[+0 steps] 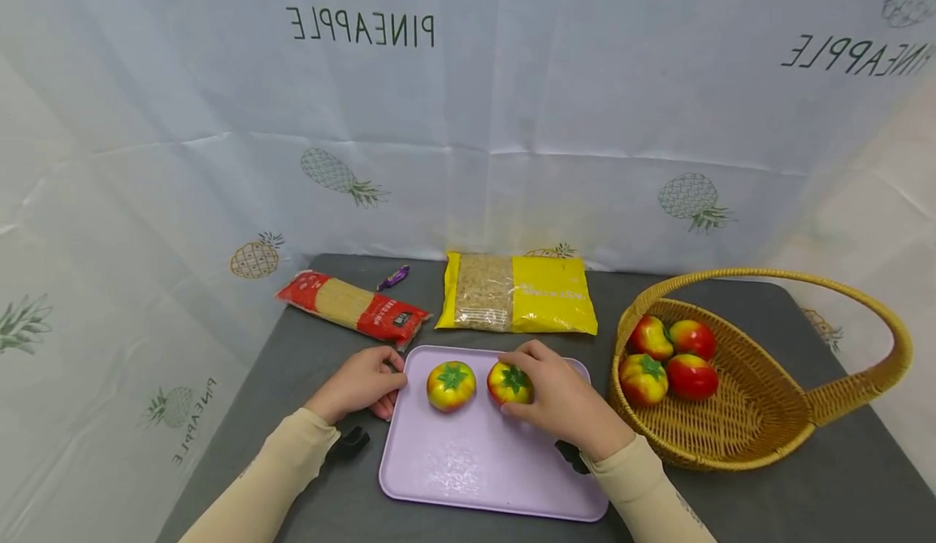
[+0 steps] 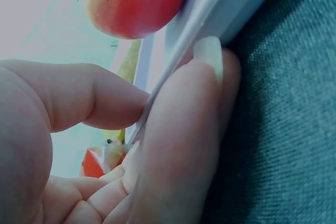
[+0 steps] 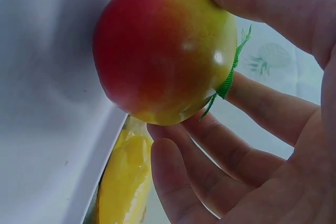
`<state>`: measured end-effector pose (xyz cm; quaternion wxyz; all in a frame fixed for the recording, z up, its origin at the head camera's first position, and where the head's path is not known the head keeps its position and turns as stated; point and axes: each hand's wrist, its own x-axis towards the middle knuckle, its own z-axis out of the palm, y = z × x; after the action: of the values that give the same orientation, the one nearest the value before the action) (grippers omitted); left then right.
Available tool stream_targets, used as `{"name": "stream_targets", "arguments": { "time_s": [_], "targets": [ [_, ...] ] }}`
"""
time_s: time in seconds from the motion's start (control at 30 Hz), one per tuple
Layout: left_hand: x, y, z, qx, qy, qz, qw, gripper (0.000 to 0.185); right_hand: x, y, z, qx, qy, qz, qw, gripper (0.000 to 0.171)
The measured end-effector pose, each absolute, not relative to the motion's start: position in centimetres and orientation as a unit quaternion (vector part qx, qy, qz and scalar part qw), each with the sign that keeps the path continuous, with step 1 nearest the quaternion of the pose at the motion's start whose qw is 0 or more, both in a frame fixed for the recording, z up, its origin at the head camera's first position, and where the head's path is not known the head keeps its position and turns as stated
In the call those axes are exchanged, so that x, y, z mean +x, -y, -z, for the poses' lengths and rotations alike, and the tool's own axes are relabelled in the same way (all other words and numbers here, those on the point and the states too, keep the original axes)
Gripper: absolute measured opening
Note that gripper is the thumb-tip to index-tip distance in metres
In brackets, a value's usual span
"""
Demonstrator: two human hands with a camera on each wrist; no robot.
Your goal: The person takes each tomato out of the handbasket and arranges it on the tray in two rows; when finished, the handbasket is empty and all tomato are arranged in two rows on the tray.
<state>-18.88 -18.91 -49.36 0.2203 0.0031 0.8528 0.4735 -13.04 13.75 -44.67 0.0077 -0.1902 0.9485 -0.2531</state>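
Sleeves point(image 1: 263, 478): closest to the head cam, both beige, coming in from the near side of the bench point(image 1: 307, 356); the right one covers part of the tray's right edge
Tray point(image 1: 483, 478): lilac, mid-bench, between the person's arms
Left grip point(image 1: 361, 382): thumb and finger pinching the tray's left edge, up near its far left corner
Right grip point(image 1: 559, 401): fingers and thumb curled round the right fruit point(image 1: 504, 382)
Right fruit: red and yellow, green cap, toward the tray's far edge; can't tell if its full weight is down
Left fruit point(image 1: 451, 386): on the tray, also toward the far edge, apart from the other, no hand on it
Basket point(image 1: 753, 380): wicker, just off the tray's right edge, four more fruits point(image 1: 692, 376) bunched at its left end
Bench far edge: noodle pack point(image 1: 351, 307) at the far left corner, purple wrapper point(image 1: 393, 277) beside it, yellow bag point(image 1: 552, 295) beyond the tray
Progress, imo: left fruit looks done, right one nearly, just not let go yet; basket four untouched, so maybe a third through if all six count
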Motion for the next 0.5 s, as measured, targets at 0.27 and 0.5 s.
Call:
{"name": "stream_targets", "arguments": {
  "time_s": [0.27,0.5],
  "targets": [
    [-18.81,18.73,49.59,0.001,-0.854,-0.473,0.216,0.022,-13.14,-13.82,45.16,-0.197,-0.947,0.255,0.014,0.069],
    [-18.77,18.74,49.57,0.001,-0.854,-0.476,0.212,0.022,-13.25,-13.86,45.2,-0.199,-0.946,0.254,0.015,0.069]
  ]
}}
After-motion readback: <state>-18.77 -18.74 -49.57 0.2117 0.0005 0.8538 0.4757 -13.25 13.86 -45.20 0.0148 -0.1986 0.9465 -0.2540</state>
